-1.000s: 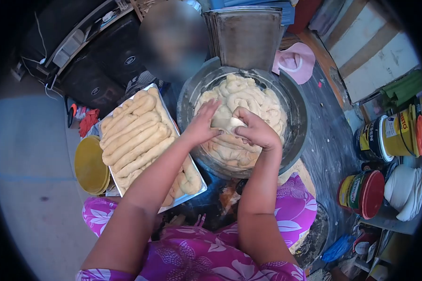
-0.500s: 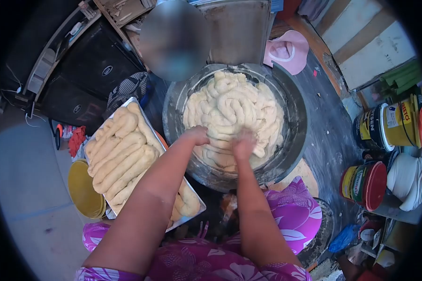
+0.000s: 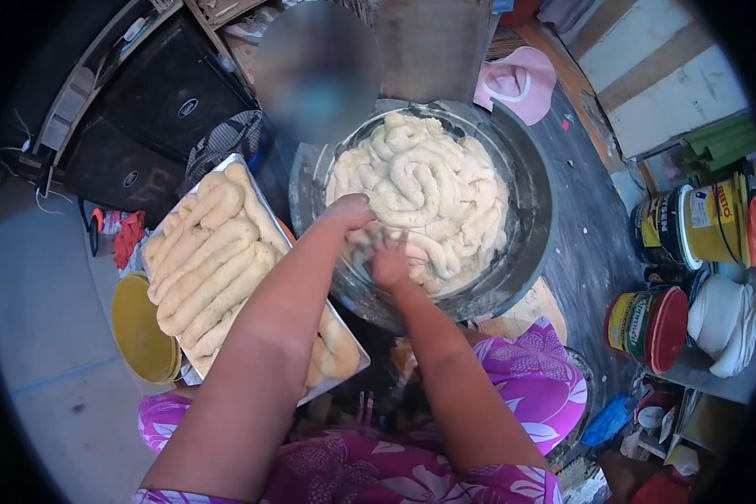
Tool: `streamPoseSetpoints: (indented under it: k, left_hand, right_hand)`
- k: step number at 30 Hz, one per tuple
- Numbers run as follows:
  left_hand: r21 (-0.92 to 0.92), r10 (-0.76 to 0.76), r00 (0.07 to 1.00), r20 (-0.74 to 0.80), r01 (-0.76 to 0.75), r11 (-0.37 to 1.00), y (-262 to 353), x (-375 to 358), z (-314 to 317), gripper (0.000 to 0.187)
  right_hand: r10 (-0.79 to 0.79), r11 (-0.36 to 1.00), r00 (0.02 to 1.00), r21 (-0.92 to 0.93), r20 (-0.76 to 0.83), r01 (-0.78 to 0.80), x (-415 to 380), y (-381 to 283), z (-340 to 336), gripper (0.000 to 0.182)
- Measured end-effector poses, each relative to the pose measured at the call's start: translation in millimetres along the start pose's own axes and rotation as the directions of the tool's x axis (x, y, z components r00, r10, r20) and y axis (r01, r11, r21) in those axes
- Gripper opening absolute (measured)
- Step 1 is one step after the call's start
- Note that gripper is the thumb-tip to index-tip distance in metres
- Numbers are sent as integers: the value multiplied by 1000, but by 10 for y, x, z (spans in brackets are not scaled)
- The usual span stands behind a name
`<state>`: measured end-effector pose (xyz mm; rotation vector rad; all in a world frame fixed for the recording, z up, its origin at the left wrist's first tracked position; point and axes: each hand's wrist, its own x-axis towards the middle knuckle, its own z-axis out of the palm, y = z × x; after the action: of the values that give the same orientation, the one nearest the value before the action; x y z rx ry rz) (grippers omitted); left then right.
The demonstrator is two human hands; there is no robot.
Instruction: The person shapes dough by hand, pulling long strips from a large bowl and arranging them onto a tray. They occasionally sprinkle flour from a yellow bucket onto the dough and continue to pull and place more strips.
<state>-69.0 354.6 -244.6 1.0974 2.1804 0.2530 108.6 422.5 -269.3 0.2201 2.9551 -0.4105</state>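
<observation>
A large mass of pale, coiled dough (image 3: pixel 433 181) fills much of a round dark basin (image 3: pixel 531 206) in front of me. My left hand (image 3: pixel 353 212) is at the dough's left edge, its fingers curled into it and partly hidden. Below and to the right, my right hand (image 3: pixel 389 262) reaches into the basin's lower left with fingers spread, touching the dough's near edge. Smeared basin floor shows beside it. To my left, a metal tray (image 3: pixel 357 346) carries several thick, smooth dough ropes (image 3: pixel 214 260) lying side by side; my left forearm passes over its right part.
A yellow bucket (image 3: pixel 143 329) stands beside the tray. Black cases (image 3: pixel 155 105) are at the far left, and a pink hat (image 3: pixel 517 82) lies behind the basin. Paint buckets (image 3: pixel 647 328) stand at right. Someone with a blurred head is across the basin.
My right hand has moved left and slightly down. The dough at the basin's lower left has drawn back, baring some floor; my left hand has risen slightly.
</observation>
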Motion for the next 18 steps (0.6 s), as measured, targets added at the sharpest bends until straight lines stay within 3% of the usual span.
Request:
streamPoseSetpoints:
  k: [1, 2, 3, 4, 6, 7, 8, 9, 10, 12, 13, 16, 18]
  left_hand:
    - [-4, 8, 1000, 0, -8, 1000, 167, -144, -107, 53]
    - [-140, -38, 998, -40, 32, 990, 321, -317, -225, 56]
    - [-272, -89, 994, -70, 67, 960, 460, -464, -318, 60]
    - [-270, -83, 994, -70, 61, 961, 470, -504, -317, 60]
    - [-358, -153, 987, 43, 158, 920, 528, -594, -345, 64]
    - [-352, -146, 988, 39, 151, 924, 577, -626, -344, 64]
    - [-355, -157, 987, 33, 158, 921, 620, -671, -339, 63]
    - [-361, -170, 985, 28, 169, 917, 633, -706, -325, 63]
    - [-363, -170, 985, 22, 166, 917, 634, -723, -309, 63]
    - [-465, -173, 985, 30, 166, 869, 633, -731, -276, 63]
    - [-467, -172, 985, 26, 164, 869, 665, -745, -277, 63]
    - [-474, -193, 977, 93, 214, 854, 756, -766, -184, 62]
    - [-316, -132, 988, 86, 153, 936, 759, -747, -54, 62]
  right_hand:
    - [-82, 996, 994, -23, 77, 84, -84, 2, 20, 45]
    - [-162, 985, 975, -39, 154, 170, -163, 18, 30, 39]
    - [-180, 983, 984, -47, 14, 180, -216, 26, 41, 34]
    - [-173, 984, 985, -49, 11, 174, -225, 70, 50, 34]
    - [-299, 953, 922, 21, 247, 303, -226, 224, -65, 40]
    - [-293, 954, 926, 17, 239, 298, -230, 375, -34, 40]
    - [-43, 978, 997, 206, 64, 29, -214, 557, 30, 47]
    - [241, 883, 969, 426, -52, -196, -219, 611, -5, 55]
    - [237, 886, 970, 422, -56, -192, -279, 598, 4, 55]
    - [467, 858, 884, 249, -14, -449, -466, 545, 30, 77]
    - [340, 926, 929, 118, 148, -358, -494, 484, 24, 92]
    - [261, 964, 923, -32, 282, -263, -632, 176, 32, 96]
    - [233, 972, 948, -15, 218, -235, -617, 328, 78, 93]
